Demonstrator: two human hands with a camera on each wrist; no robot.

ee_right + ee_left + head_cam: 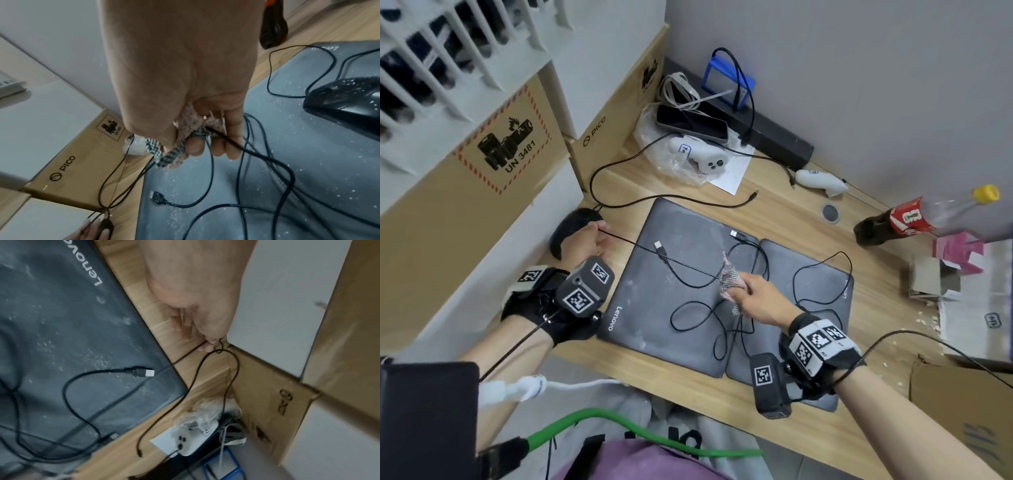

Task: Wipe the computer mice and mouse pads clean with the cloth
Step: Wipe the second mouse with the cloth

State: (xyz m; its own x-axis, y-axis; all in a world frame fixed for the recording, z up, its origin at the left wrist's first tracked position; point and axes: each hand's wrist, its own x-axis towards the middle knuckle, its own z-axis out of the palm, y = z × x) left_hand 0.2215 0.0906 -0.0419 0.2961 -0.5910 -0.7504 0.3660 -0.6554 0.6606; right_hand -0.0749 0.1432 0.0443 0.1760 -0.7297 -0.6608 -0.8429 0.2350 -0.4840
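Two grey mouse pads [674, 291] lie side by side beneath the hands. The right hand [760, 301] grips one checked cloth [729, 279] wrapped around a cable [688, 263], its fingers curled. One black mouse [345, 104] sits right of it. Farther left, the left hand [585, 241] holds the second mouse [573, 222], pinching its cable.
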